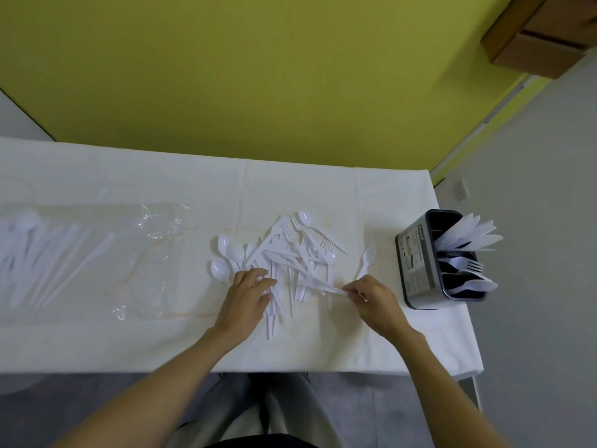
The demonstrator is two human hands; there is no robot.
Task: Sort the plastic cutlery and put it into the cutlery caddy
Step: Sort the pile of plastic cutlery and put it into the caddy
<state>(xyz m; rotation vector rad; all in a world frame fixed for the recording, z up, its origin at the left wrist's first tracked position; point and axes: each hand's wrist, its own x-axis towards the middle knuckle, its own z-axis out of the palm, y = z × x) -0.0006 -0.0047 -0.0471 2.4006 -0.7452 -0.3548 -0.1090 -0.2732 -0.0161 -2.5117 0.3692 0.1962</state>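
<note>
**Few pieces in the caddy, most of the pile left to sort**

Seen from the head camera, the cutlery caddy [416,263] stood at the right end of the table [161,344], well apart from the pile [290,253]. Its three compartments each held a small batch: knives [468,236] in the far one, forks [468,265] in the middle one, spoons [475,285] in the near one (so the sorting scheme looked settled). By that count, I judged the task begun but far from finished.

The pile of white cutlery lay mid-table in front of the person, with spoons, forks and knives crossed over one another. A lone fork [366,258] lay just to its right. The left hand [247,295] rested on the pile's near-left edge, fingers stretched out and fairly flat over the handles, gripping nothing that I could make out. The right hand [374,302] pinched the end of a long white piece [316,282] between thumb and fingertips, its other end lying in the pile. It looked like a knife, though blur made that uncertain.

At the left of the table, a clear plastic bag [151,240] held more white cutlery, seemingly untouched, so that batch would probably need sorting too.
</note>
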